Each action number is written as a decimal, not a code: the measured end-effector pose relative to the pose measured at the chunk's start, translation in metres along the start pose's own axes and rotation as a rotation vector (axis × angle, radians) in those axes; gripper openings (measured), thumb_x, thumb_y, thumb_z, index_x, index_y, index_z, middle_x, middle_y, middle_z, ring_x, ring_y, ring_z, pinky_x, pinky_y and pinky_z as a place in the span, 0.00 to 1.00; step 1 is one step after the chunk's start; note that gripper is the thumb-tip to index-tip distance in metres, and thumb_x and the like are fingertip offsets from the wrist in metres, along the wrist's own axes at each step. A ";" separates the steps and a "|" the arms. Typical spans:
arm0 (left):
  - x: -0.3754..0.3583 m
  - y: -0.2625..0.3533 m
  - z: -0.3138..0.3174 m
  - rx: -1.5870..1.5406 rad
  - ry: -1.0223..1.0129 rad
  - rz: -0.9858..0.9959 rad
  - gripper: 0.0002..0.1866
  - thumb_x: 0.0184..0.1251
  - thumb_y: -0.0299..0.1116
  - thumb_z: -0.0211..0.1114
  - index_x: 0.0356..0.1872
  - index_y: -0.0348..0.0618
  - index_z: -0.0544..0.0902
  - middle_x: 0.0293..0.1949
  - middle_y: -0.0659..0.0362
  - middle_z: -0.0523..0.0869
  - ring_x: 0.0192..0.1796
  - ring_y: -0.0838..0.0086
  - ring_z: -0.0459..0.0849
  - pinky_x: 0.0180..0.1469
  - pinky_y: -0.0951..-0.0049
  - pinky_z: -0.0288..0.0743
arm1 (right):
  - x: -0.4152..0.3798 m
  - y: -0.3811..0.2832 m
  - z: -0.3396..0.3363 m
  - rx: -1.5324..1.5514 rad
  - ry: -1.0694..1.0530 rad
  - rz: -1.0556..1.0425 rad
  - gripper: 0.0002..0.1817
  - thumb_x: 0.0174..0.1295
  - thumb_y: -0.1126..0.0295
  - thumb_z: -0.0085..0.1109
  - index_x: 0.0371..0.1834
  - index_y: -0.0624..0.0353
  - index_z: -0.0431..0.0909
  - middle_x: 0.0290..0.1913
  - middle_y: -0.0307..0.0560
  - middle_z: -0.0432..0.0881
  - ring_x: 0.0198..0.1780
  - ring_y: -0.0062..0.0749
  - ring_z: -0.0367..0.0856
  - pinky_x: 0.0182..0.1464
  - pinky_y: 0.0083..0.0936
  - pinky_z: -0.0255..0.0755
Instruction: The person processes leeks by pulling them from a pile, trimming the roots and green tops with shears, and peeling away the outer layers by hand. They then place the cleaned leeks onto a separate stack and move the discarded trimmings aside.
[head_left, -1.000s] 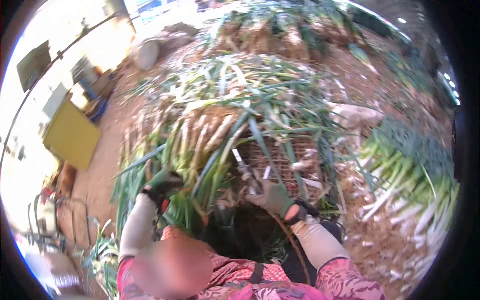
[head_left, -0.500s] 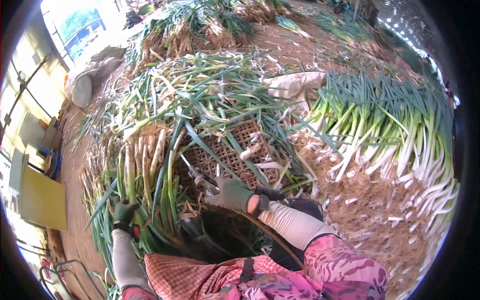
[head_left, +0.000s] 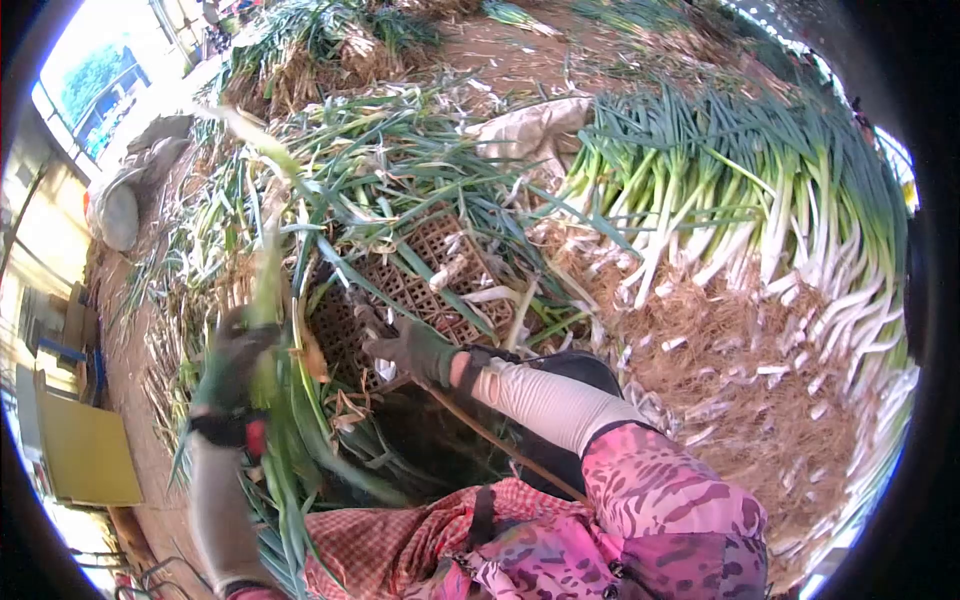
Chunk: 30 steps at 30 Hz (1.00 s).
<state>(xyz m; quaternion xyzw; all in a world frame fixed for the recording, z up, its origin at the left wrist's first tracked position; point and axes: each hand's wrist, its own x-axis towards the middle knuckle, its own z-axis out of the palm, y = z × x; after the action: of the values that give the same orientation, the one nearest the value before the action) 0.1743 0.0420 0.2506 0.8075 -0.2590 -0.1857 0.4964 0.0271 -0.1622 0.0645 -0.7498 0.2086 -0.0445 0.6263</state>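
My left hand [head_left: 235,365], in a dark green glove, is closed around a green onion stalk [head_left: 266,285] that rises past the hand. Motion smears both the hand and the stalk. My right hand [head_left: 415,352], gloved too, is closed on an air gun, mostly hidden and blurred now. Its brown hose [head_left: 480,432] runs down to my right side. Behind my right hand, a brown plastic crate [head_left: 425,250] lies under loose leaves. Onion stalks with rooty ends [head_left: 170,350] lie bundled beside my left hand.
Peeled green onions [head_left: 690,190] lie in a broad row at right, above strewn roots and scraps [head_left: 720,400]. A leaf heap [head_left: 400,150] covers the middle. More onions [head_left: 320,50] are piled at the back. A yellow panel [head_left: 90,450] stands at left, with sacks [head_left: 125,200] beyond.
My left hand has risen from low among the stalks, bringing up a green onion. The right hand stays near the crate with the air gun. The whole view has shifted slightly.
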 end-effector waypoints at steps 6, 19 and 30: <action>-0.028 -0.248 0.152 1.077 0.173 -0.004 0.29 0.61 0.49 0.65 0.53 0.35 0.70 0.37 0.47 0.80 0.40 0.51 0.83 0.37 0.56 0.77 | -0.027 0.031 -0.014 -0.180 -0.082 0.087 0.34 0.48 0.39 0.66 0.37 0.65 0.84 0.30 0.58 0.83 0.35 0.41 0.84 0.42 0.32 0.75; -0.084 -0.161 0.096 0.087 -0.012 -0.070 0.43 0.56 0.31 0.67 0.73 0.43 0.55 0.58 0.41 0.76 0.52 0.52 0.82 0.53 0.60 0.76 | -0.098 0.016 0.003 -0.186 0.123 0.068 0.33 0.52 0.48 0.64 0.43 0.74 0.74 0.36 0.67 0.82 0.42 0.59 0.81 0.48 0.42 0.71; -0.125 -0.196 0.194 -0.410 0.056 -0.341 0.24 0.60 0.31 0.68 0.55 0.34 0.73 0.42 0.56 0.84 0.42 0.74 0.82 0.45 0.74 0.77 | -0.200 -0.025 0.006 -0.488 -0.049 0.170 0.27 0.57 0.51 0.61 0.50 0.63 0.73 0.37 0.67 0.81 0.43 0.59 0.81 0.46 0.47 0.72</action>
<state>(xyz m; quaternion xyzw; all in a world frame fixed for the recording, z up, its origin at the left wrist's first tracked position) 0.0124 0.0536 -0.0053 0.7270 -0.0624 -0.2930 0.6178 -0.1463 -0.0802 0.1260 -0.8594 0.2603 0.0781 0.4330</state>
